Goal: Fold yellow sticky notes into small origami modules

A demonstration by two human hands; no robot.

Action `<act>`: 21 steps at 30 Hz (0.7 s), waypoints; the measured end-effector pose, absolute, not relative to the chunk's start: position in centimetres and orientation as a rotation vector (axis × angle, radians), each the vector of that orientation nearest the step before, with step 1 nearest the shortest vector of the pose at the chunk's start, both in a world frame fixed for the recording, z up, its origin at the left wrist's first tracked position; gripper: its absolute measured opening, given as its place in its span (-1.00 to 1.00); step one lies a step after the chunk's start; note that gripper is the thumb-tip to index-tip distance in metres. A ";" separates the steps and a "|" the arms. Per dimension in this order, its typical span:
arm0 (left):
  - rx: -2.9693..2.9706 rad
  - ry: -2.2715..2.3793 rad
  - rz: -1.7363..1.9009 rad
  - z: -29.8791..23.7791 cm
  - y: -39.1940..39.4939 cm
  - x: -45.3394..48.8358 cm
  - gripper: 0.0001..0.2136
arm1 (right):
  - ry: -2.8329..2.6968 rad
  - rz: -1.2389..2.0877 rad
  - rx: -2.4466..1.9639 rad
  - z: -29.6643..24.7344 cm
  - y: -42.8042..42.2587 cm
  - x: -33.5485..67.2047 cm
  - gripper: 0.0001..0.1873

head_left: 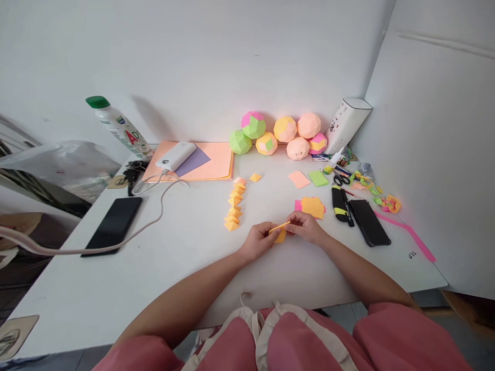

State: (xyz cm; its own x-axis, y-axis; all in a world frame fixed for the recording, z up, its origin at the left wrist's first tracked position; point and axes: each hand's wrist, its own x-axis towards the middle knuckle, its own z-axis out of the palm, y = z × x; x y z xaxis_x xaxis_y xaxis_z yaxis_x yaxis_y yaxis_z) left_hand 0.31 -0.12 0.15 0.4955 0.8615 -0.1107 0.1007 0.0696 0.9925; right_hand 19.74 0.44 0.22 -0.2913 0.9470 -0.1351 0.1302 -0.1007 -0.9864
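Both hands hold one piece of orange paper [279,235] just above the white table, its upper edge folded over. My left hand [260,239] pinches its left side, and the fingers of my right hand [305,226] are closed on the right end of the fold. A stack of orange paper squares [313,207] lies beyond my right hand, over pink sheets [297,205]. Ahead of my left hand runs a column of folded orange paper pieces [234,203], with one more folded piece [255,178] to its right.
Several paper balls [285,129] stand along the wall. Peach sheets [212,159] lie under a power bank [176,156]; its cable [154,221] crosses the left side near a phone [112,226]. Scissors [341,179], a cutter [339,203] and another phone [369,222] lie at right.
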 end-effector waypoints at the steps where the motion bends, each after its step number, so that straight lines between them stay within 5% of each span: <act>1: 1.404 0.912 0.712 0.2 -0.1 0.3 -0.67 | -1.457 1.469 -1.231 0.2 0.4 19.7 -0.74; 21: 1.401 0.921 0.709 0.3 -0.1 0.3 -0.70 | -1.352 1.511 -1.187 0.3 0.6 19.8 -0.75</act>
